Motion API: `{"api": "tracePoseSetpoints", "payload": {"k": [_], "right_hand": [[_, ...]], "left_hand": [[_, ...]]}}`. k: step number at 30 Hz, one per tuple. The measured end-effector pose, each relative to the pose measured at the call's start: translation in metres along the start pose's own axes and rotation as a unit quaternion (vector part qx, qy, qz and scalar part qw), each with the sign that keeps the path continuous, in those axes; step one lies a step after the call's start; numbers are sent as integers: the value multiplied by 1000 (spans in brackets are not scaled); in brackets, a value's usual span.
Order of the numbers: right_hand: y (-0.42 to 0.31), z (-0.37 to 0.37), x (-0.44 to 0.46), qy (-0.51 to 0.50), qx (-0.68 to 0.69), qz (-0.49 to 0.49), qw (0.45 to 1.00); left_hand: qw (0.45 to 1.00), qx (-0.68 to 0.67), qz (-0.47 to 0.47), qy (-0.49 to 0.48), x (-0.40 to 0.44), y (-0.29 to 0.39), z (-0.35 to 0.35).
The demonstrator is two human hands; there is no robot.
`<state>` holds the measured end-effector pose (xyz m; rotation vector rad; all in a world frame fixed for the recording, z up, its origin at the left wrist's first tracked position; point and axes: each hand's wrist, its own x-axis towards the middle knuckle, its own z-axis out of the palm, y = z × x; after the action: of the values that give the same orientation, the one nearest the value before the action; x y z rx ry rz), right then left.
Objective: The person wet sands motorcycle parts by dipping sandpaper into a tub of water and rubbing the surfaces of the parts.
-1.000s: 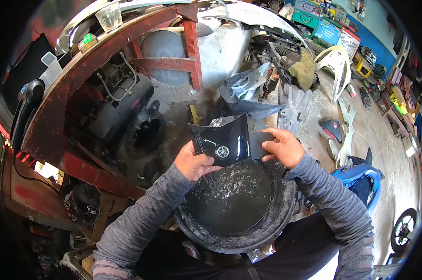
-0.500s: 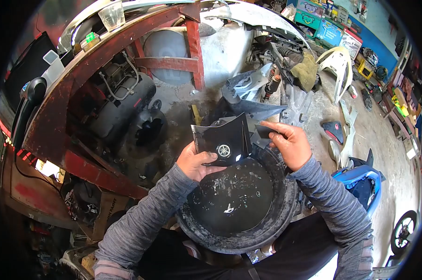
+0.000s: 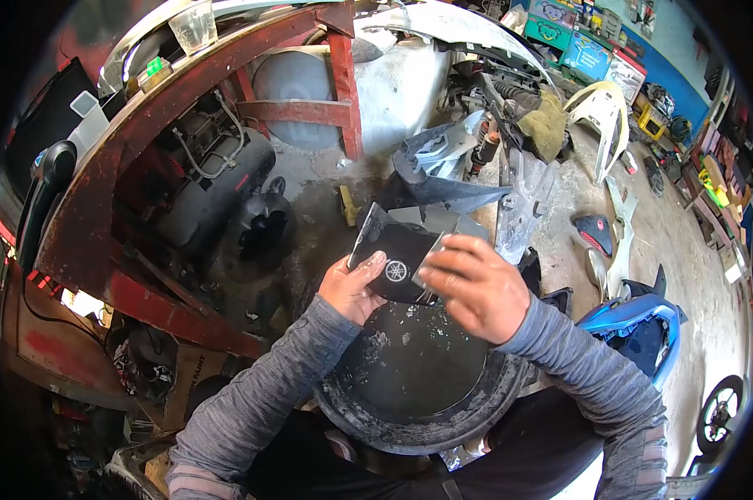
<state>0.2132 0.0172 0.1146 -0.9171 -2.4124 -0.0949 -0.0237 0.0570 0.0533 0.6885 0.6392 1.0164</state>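
My left hand [image 3: 354, 289] grips the left edge of a glossy black panel [image 3: 397, 246] with a round silver emblem, thumb on its face. My right hand [image 3: 479, 287] is at the panel's right side, its fingers closed over a thin dark grey sheet [image 3: 431, 260] that lies against the panel. Part of the sheet is hidden under the fingers. Both hands are above a round black basin [image 3: 335, 421] of dark water with pale specks, which stands between the knees.
A red frame [image 3: 177, 312] with a dark tank [image 3: 218, 187] stands at the left. Grey fairing pieces [image 3: 451, 187] lie ahead on the floor. To the right are a blue fairing [image 3: 635, 312], a cream panel [image 3: 600, 125] and a small wheel [image 3: 720, 412].
My right hand has moved left onto the panel with the grey sheet, its back now turned up. The panel has tilted in my left hand.
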Motion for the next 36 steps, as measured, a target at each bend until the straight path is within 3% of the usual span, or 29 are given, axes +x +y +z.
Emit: {"api": "tracePoseSetpoints", "payload": {"k": [2,5,9,14,19,21,27,31,34,36], "right_hand": [[-4,4,0,-18,12,-35,999],[3,2,3,3,-26,-7,1000],[-20,5,0,-12,20,-66,998],[-11,9,2,44,-47,-1,998],[-32,12,-6,9,33,-42,999],[-19,7,0,42,-55,4,998],[-33,10,-6,1,13,-37,999],[-25,11,-3,33,-62,5,998],[-30,10,-6,-8,0,-54,999],[-13,7,-3,27,-38,-7,999]], "left_hand": [[999,-18,16,39,-1,3,7],[999,1,31,21,-1,-1,4],[998,24,62,18,4,-5,-1],[994,90,66,21,5,-6,3],[983,132,117,46,7,-11,5],[984,132,106,54,3,-9,10],[982,143,111,50,5,-15,6],[986,106,111,68,9,-14,10],[983,125,123,61,5,-10,9],[983,128,111,69,1,-5,11]]}}
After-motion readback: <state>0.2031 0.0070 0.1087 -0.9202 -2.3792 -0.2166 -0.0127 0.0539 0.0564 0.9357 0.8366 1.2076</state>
